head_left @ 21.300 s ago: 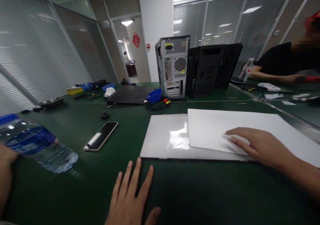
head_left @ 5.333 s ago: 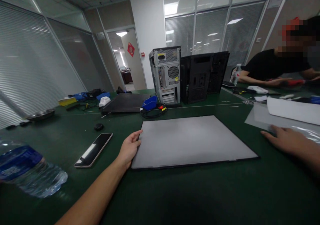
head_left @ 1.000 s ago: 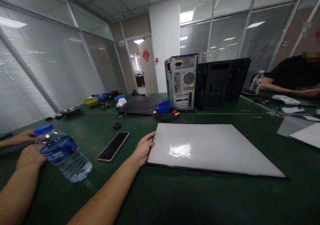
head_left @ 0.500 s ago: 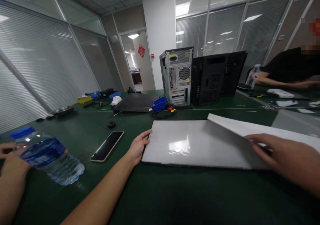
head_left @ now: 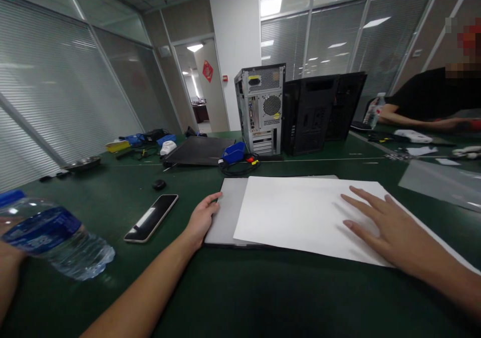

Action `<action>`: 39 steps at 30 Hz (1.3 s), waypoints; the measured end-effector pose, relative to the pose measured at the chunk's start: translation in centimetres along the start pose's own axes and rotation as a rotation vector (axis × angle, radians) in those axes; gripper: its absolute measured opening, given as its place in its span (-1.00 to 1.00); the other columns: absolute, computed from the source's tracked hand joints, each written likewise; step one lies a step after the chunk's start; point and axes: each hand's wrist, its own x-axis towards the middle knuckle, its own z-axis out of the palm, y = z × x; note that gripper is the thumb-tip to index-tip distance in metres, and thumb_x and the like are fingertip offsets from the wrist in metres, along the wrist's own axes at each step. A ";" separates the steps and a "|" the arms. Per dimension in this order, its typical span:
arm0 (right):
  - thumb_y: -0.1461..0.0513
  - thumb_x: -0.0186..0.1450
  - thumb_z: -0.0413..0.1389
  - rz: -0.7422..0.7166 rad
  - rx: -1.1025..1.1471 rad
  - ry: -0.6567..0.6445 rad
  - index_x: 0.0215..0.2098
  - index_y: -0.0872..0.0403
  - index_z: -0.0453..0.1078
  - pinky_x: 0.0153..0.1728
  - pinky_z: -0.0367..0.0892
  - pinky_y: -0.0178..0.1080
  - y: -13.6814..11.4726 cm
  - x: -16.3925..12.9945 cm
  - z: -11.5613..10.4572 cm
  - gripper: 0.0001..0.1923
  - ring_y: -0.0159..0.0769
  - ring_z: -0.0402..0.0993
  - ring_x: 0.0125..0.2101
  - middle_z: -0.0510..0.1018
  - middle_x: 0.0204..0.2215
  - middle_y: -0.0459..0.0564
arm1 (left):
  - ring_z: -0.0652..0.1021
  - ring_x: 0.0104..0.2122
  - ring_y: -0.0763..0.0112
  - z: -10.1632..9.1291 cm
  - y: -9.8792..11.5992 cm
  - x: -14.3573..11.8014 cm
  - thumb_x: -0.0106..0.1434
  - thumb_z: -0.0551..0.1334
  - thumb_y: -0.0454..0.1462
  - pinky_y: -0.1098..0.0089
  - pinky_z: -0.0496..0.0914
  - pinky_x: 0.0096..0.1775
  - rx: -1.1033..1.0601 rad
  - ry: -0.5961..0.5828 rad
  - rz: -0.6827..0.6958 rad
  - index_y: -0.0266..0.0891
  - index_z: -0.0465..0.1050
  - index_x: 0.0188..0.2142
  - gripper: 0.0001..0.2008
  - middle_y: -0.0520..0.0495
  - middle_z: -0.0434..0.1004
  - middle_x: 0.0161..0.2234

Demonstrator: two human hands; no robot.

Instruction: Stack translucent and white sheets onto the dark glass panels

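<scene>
A flat grey panel (head_left: 225, 212) lies on the green table (head_left: 263, 298) in front of me. A large white sheet (head_left: 296, 212) lies on top of it, shifted to the right so the panel's left strip shows. My left hand (head_left: 201, 218) grips the panel's left edge, thumb on top. My right hand (head_left: 383, 225) rests flat on the right part of the white sheet, fingers spread.
A phone (head_left: 152, 216) and a small black puck (head_left: 159, 184) lie to the left. Another person's arm holds a water bottle (head_left: 48, 240) at far left. Computer towers (head_left: 263, 110), a dark panel (head_left: 199, 150) and a blue bin (head_left: 233, 153) stand behind. A seated person (head_left: 432, 100) works at right, near a clear film (head_left: 439, 182).
My right hand has pulled the white sheet leftward and laid it flat on the panel. My left hand stays on the panel's left edge. The view has shifted slightly.
</scene>
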 end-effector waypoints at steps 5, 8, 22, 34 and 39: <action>-0.15 0.32 -0.14 0.134 -0.059 -0.112 -0.05 0.03 0.51 -0.03 0.33 0.17 -0.9 0.2 -1.4 -0.41 0.00 0.50 -0.16 0.57 -0.13 0.09 | 0.48 -0.55 0.50 0.2 -0.3 -0.1 0.12 0.24 -0.40 0.48 0.36 -0.46 0.032 -0.015 0.054 -0.16 0.40 0.08 -0.51 -0.01 0.57 -0.31; -0.17 0.31 -0.11 0.056 0.020 -0.177 0.08 0.00 0.44 0.13 0.22 0.17 -1.2 -0.1 -0.6 -0.38 0.01 0.39 0.05 0.45 0.08 0.04 | 0.49 -0.55 0.50 0.2 -0.2 -0.1 0.15 0.22 -0.41 0.46 0.39 -0.41 0.037 -0.011 0.039 -0.20 0.36 0.11 -0.50 -0.05 0.58 -0.30; -0.17 0.33 -0.13 -0.152 0.066 -0.213 0.37 -0.20 -0.07 0.23 0.11 0.10 -3.8 -0.4 -0.1 -0.30 -0.08 0.00 0.29 0.02 0.33 -0.14 | 0.59 -0.36 0.36 0.0 -1.1 0.5 0.06 0.23 -0.49 0.40 0.42 -0.34 -0.028 -0.041 0.091 -0.24 0.35 0.09 -0.44 -0.19 0.54 -0.05; -0.11 0.37 -0.15 -0.067 0.075 -0.129 0.39 -0.14 -0.09 0.24 0.09 0.06 -2.2 0.2 -0.2 -0.33 -0.15 -0.03 0.31 0.04 0.33 -0.10 | 0.56 -0.44 0.47 0.3 -0.9 0.3 0.14 0.22 -0.47 0.46 0.42 -0.33 -0.033 0.040 0.083 -0.27 0.48 -0.01 -0.60 -0.16 0.59 -0.10; -0.09 0.40 -0.23 0.155 -0.088 -0.019 0.29 0.10 0.18 0.24 0.04 -0.01 2.6 1.0 -1.3 -0.34 -0.08 0.06 0.26 0.26 0.23 0.09 | 0.53 -0.55 0.48 0.4 -0.5 0.0 0.12 0.15 -0.51 0.46 0.41 -0.42 -0.038 0.048 0.001 -0.31 0.43 0.07 -0.51 -0.14 0.62 -0.23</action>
